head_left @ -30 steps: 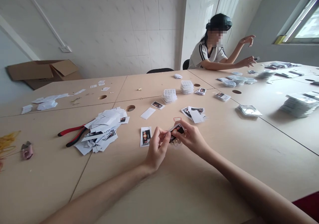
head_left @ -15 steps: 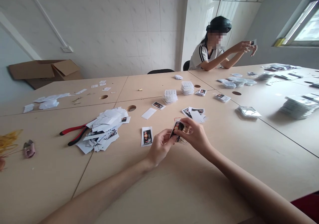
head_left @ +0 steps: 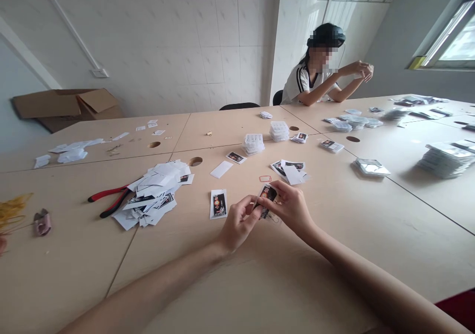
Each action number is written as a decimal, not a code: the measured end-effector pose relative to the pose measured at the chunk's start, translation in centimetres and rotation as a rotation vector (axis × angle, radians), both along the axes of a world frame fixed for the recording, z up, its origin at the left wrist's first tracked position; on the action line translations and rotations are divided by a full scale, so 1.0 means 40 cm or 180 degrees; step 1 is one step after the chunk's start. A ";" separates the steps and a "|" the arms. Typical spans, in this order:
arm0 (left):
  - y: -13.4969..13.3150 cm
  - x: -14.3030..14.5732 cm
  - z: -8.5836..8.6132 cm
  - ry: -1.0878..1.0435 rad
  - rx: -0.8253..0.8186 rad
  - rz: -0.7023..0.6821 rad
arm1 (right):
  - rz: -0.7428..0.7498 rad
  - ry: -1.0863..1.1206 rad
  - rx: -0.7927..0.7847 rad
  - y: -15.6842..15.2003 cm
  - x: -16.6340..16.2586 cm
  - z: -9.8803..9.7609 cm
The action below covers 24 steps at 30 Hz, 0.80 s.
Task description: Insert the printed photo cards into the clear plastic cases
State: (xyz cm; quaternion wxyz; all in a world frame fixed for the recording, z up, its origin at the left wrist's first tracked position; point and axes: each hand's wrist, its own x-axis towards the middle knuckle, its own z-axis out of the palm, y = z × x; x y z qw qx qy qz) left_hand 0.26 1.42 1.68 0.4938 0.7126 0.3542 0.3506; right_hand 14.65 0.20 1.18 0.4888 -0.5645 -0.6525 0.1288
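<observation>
Okay, left hand point(head_left: 239, 223) and right hand point(head_left: 291, 208) both pinch a small printed card point(head_left: 267, 194) just above the counter point(head_left: 178, 284), fingers closed on its edges. Another printed card point(head_left: 218, 204) lies just left; red-handled pliers point(head_left: 109, 198) sit further left, against a pile of paper offcuts point(head_left: 154, 195).

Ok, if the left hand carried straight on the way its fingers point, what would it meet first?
The left hand would meet the dark printed card first, since it already seems to touch it; the right hand holds the same card. Beyond that, depth is unclear.
</observation>
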 end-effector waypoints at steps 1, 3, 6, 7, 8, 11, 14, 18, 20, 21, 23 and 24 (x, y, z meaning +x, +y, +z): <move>0.000 0.000 -0.001 -0.0007 0.0038 0.0006 | 0.0013 -0.0008 0.0009 -0.001 -0.001 0.001; 0.000 0.000 -0.003 -0.0006 0.0109 0.0037 | 0.0043 -0.0009 0.0057 -0.003 -0.003 0.003; 0.000 -0.001 -0.005 0.0040 0.0228 0.0072 | 0.0064 -0.0040 0.0145 -0.004 -0.004 0.006; 0.000 -0.001 -0.006 0.0058 0.0273 0.0072 | 0.0071 -0.0064 0.0167 -0.005 -0.004 0.007; -0.001 -0.002 -0.006 0.0079 0.0318 0.0068 | 0.0077 -0.0086 0.0189 -0.006 -0.004 0.008; -0.003 -0.003 -0.005 0.0146 0.0454 0.0093 | 0.0080 -0.0123 0.0273 -0.011 -0.003 0.011; -0.004 -0.002 -0.005 0.0209 0.0577 0.0113 | 0.0060 -0.0105 0.0327 -0.016 -0.002 0.011; -0.004 0.000 -0.006 0.0251 0.0674 0.0126 | 0.0025 -0.0090 0.0303 -0.016 -0.003 0.005; -0.003 0.000 -0.007 0.0279 0.0720 0.0121 | -0.0026 -0.0095 0.0289 -0.016 -0.003 0.003; -0.003 0.000 -0.008 0.0299 0.0742 0.0126 | -0.0049 -0.0103 0.0276 -0.016 -0.004 0.002; -0.002 0.000 -0.010 0.0343 0.0768 0.0143 | -0.0082 -0.0120 0.0230 -0.015 -0.005 0.002; -0.001 -0.001 -0.011 0.0362 0.0773 0.0150 | -0.0090 -0.0123 0.0200 -0.016 -0.005 0.002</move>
